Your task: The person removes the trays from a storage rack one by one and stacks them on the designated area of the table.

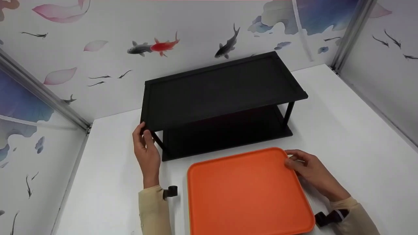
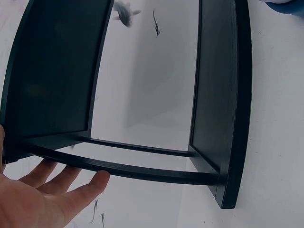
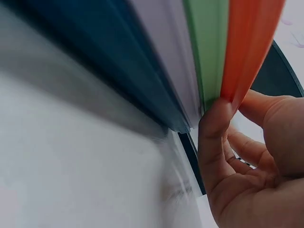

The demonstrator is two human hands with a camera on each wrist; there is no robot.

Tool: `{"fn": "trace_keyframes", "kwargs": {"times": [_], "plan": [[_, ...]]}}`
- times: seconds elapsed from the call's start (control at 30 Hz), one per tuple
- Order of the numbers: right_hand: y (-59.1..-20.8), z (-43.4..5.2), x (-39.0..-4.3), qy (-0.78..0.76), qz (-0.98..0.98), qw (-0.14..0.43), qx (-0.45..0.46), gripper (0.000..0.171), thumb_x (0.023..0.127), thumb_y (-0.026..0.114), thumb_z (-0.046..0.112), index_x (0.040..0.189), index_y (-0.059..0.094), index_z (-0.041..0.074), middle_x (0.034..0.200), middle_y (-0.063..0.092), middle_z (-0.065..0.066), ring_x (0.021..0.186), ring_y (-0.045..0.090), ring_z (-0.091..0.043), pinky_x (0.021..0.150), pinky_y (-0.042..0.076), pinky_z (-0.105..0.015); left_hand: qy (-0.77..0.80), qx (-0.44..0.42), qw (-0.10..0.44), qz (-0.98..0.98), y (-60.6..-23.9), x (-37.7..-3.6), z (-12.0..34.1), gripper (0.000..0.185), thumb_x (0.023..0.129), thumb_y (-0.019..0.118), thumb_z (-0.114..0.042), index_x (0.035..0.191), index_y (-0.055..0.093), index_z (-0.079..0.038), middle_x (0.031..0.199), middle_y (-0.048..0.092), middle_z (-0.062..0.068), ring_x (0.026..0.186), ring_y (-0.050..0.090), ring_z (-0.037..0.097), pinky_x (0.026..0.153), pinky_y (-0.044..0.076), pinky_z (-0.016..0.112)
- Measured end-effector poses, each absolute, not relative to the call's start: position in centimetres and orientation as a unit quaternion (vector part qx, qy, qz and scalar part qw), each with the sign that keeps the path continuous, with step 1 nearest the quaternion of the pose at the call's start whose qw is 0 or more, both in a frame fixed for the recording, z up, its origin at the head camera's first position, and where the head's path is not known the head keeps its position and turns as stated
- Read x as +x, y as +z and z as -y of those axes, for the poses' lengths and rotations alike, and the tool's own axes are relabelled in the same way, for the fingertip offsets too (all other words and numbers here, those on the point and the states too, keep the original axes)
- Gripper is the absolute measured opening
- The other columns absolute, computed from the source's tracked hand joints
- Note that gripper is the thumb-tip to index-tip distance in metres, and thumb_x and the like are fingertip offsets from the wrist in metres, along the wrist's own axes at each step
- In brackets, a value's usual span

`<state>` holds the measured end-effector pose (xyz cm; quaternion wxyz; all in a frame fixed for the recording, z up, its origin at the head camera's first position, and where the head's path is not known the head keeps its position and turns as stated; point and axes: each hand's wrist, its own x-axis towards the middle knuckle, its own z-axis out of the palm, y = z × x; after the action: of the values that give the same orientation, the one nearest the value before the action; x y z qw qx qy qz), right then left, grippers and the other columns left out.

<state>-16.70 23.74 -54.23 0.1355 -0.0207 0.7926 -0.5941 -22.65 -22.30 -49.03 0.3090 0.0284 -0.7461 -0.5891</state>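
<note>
While right hand (image 1: 310,169) pinches orange tray (image 1: 245,192) corner | left hand (image 1: 145,148) relaxed at black shelf (image 1: 222,88) | shelf lengthwise left-right

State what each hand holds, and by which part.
Right hand pinches the orange square plastic tray at its far right corner; left hand touches the black two-tier shelf, front-left corner.

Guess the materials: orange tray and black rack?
Tray: probably plastic, matte orange, with rounded moulded corners and a raised rim. Rack: matte black, thin flat shelves on slim posts; could be painted wood or metal, the pictures don't settle it.
</note>
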Motion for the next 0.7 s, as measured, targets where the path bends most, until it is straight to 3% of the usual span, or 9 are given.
{"fn": "trace_keyframes", "kwargs": {"times": [0.27, 0.5, 0.7], "plan": [[-54.1, -23.4, -16.5, -0.575, -0.810, 0.111, -0.031, 0.052, 0.105, 0.059, 0.037, 0.143, 0.053, 0.002, 0.112, 0.064, -0.016, 0.093, 0.066, -0.016, 0.081, 0.058, -0.026, -0.583, 0.045, 0.307, 0.751, -49.0, -22.6, 22.2, 0.040, 0.112, 0.044, -0.023, 0.150, 0.046, -0.012, 0.157, 0.044, 0.002, 0.142, 0.046, 0.021, 0.115, 0.043, 0.045], [-53.9, -23.4, -16.4, -0.559, -0.823, 0.097, -0.024, 0.052, 0.102, 0.065, 0.036, 0.142, 0.055, 0.005, 0.111, 0.064, -0.014, 0.087, 0.063, -0.015, 0.073, 0.056, -0.025, -0.564, 0.058, 0.317, 0.761, -48.6, -22.3, 22.0, 0.045, 0.111, 0.046, -0.014, 0.155, 0.040, -0.007, 0.160, 0.041, 0.011, 0.147, 0.041, 0.027, 0.121, 0.034, 0.044], [-53.4, -23.1, -16.1, -0.540, -0.838, 0.079, -0.016, 0.051, 0.101, 0.067, 0.033, 0.142, 0.057, 0.003, 0.112, 0.065, -0.013, 0.089, 0.060, -0.015, 0.071, 0.054, -0.024, -0.565, 0.064, 0.308, 0.762, -48.2, -21.1, 22.1, 0.048, 0.110, 0.050, -0.022, 0.156, 0.039, -0.013, 0.155, 0.048, 0.008, 0.144, 0.045, 0.026, 0.118, 0.038, 0.047]]}}
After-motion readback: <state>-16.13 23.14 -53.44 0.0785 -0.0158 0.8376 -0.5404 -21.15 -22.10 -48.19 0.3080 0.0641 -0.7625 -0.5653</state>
